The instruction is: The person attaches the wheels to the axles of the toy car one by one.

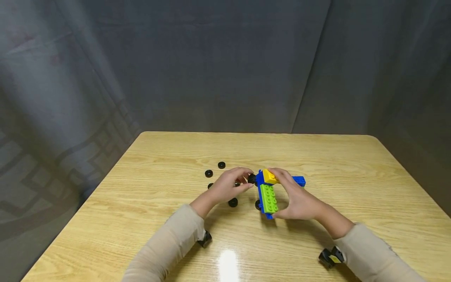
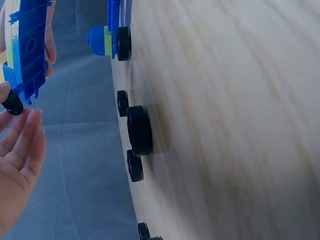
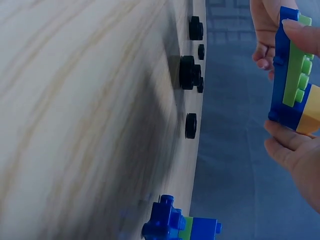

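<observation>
My right hand (image 1: pixel 297 199) holds a toy vehicle body by its two ends, above the table. The body has a blue base (image 2: pixel 32 47), a lime green studded brick (image 1: pixel 269 198) and a yellow brick (image 1: pixel 269 176) at its far end. Between thumb and fingers, my left hand (image 1: pixel 225 186) pinches a small black toy wheel (image 2: pixel 13 103), right at a lower corner of the blue base. No wheels show on the underside facing the left wrist view. Behind the right hand, a second blue brick assembly (image 1: pixel 298 180) lies on the table, partly hidden.
Several loose black wheels lie on the wooden table (image 1: pixel 169 164), among them one wheel (image 1: pixel 221 165) at the back, another (image 1: pixel 232 202) below the left hand, and one (image 1: pixel 258 204) partly behind the vehicle body. A grey curtain (image 1: pixel 225 66) hangs behind the table.
</observation>
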`<control>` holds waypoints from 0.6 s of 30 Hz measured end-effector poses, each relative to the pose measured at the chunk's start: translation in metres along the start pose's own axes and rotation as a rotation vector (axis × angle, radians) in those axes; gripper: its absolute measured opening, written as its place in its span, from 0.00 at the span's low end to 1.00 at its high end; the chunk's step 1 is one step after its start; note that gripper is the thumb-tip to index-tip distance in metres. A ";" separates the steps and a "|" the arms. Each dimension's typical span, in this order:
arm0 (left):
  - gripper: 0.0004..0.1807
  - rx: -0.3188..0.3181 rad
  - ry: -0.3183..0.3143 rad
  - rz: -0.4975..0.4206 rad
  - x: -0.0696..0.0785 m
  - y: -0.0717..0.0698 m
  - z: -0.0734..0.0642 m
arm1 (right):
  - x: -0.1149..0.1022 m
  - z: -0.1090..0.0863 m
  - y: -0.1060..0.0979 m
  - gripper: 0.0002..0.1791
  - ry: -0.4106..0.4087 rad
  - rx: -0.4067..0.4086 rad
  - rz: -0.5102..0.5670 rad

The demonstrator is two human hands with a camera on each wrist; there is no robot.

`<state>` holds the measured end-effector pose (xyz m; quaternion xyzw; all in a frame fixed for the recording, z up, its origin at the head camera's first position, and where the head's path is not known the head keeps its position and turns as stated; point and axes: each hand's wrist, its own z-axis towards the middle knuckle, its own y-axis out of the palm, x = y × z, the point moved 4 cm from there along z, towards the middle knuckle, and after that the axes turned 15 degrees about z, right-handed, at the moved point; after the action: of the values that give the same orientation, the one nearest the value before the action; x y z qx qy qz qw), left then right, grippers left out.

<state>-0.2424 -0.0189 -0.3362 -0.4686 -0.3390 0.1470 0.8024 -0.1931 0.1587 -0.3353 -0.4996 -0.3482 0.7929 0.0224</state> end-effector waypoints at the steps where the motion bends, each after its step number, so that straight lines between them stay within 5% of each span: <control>1: 0.19 -0.003 -0.002 -0.004 0.000 0.000 0.000 | 0.000 0.000 0.000 0.60 -0.003 -0.002 0.001; 18: 0.19 -0.001 0.000 -0.019 0.001 0.003 0.003 | -0.002 -0.001 0.001 0.61 0.008 0.008 -0.003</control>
<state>-0.2432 -0.0151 -0.3376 -0.4658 -0.3436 0.1393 0.8035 -0.1915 0.1574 -0.3348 -0.5021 -0.3457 0.7922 0.0270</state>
